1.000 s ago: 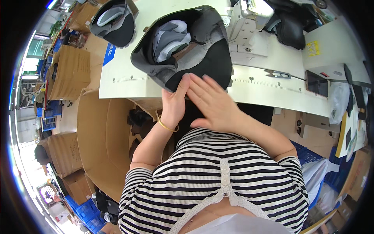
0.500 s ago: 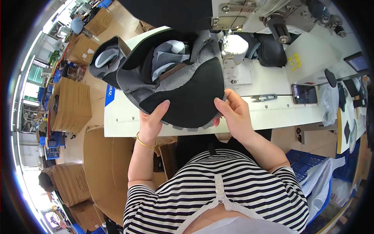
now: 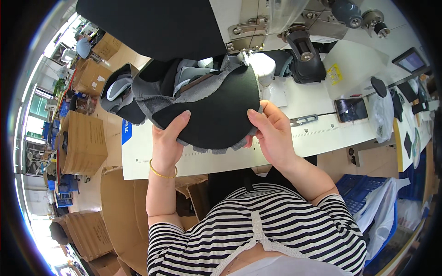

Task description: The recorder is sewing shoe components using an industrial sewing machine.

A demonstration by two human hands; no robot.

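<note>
A sewn black-and-grey piece (image 3: 214, 110), shaped like a boot upper with a notched near edge, is held flat between my hands. Its far edge lies at the foot and needle (image 3: 243, 56) of a sewing machine (image 3: 253, 30). My left hand (image 3: 169, 138) pinches the near left part, thumb on the black panel and fingers underneath. On the near right edge, my right hand (image 3: 274, 133) grips with its thumb on top. A similar, smaller-looking grey part (image 3: 120, 94) hangs at the piece's left. Grey and white material shows inside the folds.
Thread snips (image 3: 304, 120) and a phone (image 3: 351, 110) lie right of my right hand on the white table (image 3: 207, 168). Black pieces (image 3: 306, 66) sit behind the machine post. An open carton (image 3: 122, 202) stands below left, and a blue crate (image 3: 359, 193) below right.
The view has shifted, so the machine sits further left and lower. The sewn piece has moved away from me and rightward relative to the needle. Both hands keep their grips.
</note>
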